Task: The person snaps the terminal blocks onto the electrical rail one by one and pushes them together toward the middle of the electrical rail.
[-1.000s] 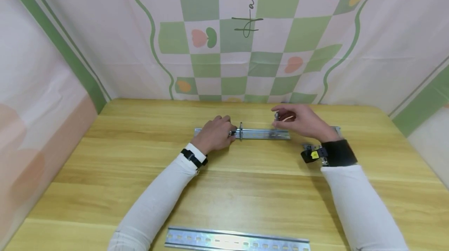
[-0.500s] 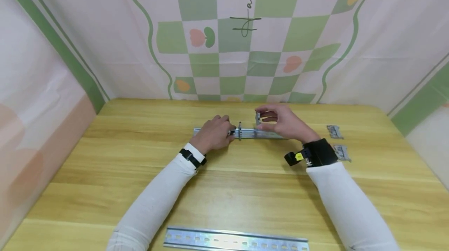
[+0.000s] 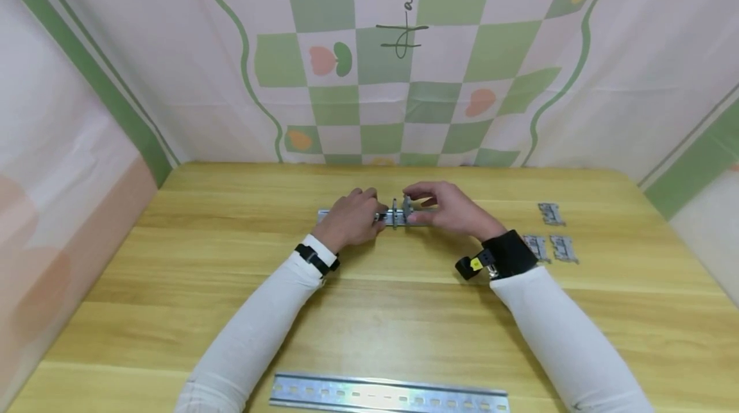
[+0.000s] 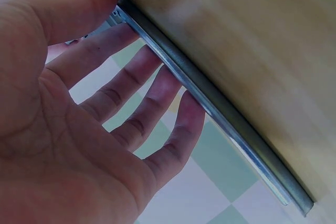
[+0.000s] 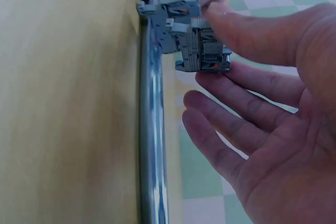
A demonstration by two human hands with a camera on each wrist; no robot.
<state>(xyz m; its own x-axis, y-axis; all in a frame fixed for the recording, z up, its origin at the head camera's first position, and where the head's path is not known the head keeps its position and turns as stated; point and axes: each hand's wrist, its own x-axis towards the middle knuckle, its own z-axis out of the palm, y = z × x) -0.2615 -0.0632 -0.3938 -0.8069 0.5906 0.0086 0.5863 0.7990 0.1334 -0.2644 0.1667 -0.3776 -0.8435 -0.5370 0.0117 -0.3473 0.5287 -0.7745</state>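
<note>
A slotted metal DIN rail (image 3: 324, 215) lies across the middle of the table. My left hand (image 3: 349, 219) grips it near its left part, thumb on one edge and fingertips against the other in the left wrist view. One grey terminal block (image 3: 395, 213) stands upright on the rail just right of that hand. Between the thumb and fingers of my right hand (image 3: 453, 209) is a second grey terminal block (image 5: 207, 48), pinched close beside the first and over the rail (image 5: 154, 156). Whether its foot touches the rail cannot be told.
Several loose grey terminal blocks (image 3: 563, 248) lie flat to the right of the right wrist. A second, longer slotted rail (image 3: 389, 394) rests at the table's near edge. Behind the wooden table (image 3: 369, 317) hangs a checked cloth (image 3: 383, 105).
The right hand has moved left along the rail with its terminal block, from beyond the right end to beside the standing block. The left hand keeps its grip in place.
</note>
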